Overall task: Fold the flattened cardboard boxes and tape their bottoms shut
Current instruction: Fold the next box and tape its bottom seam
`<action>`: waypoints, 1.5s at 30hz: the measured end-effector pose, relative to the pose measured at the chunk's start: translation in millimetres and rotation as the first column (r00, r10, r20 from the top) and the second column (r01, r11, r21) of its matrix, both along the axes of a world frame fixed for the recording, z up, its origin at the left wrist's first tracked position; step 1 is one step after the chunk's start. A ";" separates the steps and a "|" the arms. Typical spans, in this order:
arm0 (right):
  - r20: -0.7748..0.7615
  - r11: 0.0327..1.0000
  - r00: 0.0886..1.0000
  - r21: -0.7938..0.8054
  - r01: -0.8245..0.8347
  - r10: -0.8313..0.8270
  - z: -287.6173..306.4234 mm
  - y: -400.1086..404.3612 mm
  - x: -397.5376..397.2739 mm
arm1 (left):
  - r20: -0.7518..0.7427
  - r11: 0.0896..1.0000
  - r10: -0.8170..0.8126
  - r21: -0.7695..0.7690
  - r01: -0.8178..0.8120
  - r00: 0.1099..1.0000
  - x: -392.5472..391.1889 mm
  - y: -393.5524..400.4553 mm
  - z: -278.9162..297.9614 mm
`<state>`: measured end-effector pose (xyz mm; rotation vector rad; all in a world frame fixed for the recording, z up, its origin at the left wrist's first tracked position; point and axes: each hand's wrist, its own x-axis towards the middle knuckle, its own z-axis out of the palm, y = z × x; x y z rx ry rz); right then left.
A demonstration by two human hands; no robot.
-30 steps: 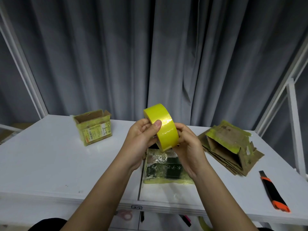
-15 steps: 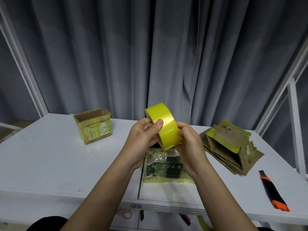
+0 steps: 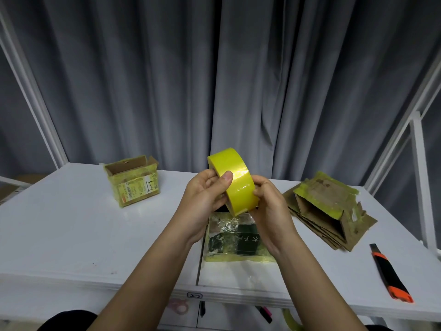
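Above the middle of the white desk (image 3: pixel 71 235), a roll of yellow tape (image 3: pixel 235 185) is held up on edge between two bare hands, the box work only partly done. From the roll, at about 9 o'clock near the desk's far edge, one small box (image 3: pixel 133 185) stands folded with its top flaps open and yellow tape on its walls, apparently finished. Directly beneath the hands, at 6 o'clock, a dark-printed box (image 3: pixel 236 237) lies on the desk with crinkled clear tape and yellow edging on its upper face; whether its bottom is fully sealed cannot be told. At about 3 o'clock a stack of flattened cardboard boxes (image 3: pixel 329 211) waits, none yet folded. Beyond them, at 4 o'clock near the desk's front edge, lies an orange-and-black utility knife (image 3: pixel 391 275). The left hand (image 3: pixel 205 201) grips the roll from its side, thumb pressed on the glossy outer band, fingers curled behind. The right hand (image 3: pixel 272 209) grips the lower rim, its fingers curled against the band, probably feeling for the tape's loose end. Both forearms rise from the near edge, wrists slightly bent inward.
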<state>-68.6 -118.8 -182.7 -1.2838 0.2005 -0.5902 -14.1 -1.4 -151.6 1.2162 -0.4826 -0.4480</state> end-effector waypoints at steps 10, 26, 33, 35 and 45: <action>-0.035 0.901 0.995 -0.423 -0.099 0.093 -6.0 -12.1 -14.1 | -0.084 0.996 -0.065 -0.073 0.059 0.994 8.9 2.6 -2.6; 0.071 0.372 0.975 -0.916 0.147 -0.211 -3.4 -26.2 -13.5 | 0.905 0.865 0.160 0.064 -0.498 0.394 8.4 -6.1 -27.3; 0.135 0.363 0.955 -0.903 0.228 -0.263 -5.0 -25.6 -16.2 | 0.830 0.867 0.320 -0.063 -0.494 0.456 4.4 -15.0 -27.6; 0.144 0.327 0.953 -0.917 0.229 -0.265 -3.5 -26.1 -17.4 | 0.839 0.867 0.320 -0.073 -0.493 0.440 4.0 -15.5 -27.6; 0.067 0.289 0.953 -0.944 0.156 -0.295 -2.5 -32.3 -25.8 | 0.990 0.819 0.140 -0.128 -0.559 -0.022 22.7 -9.1 -30.0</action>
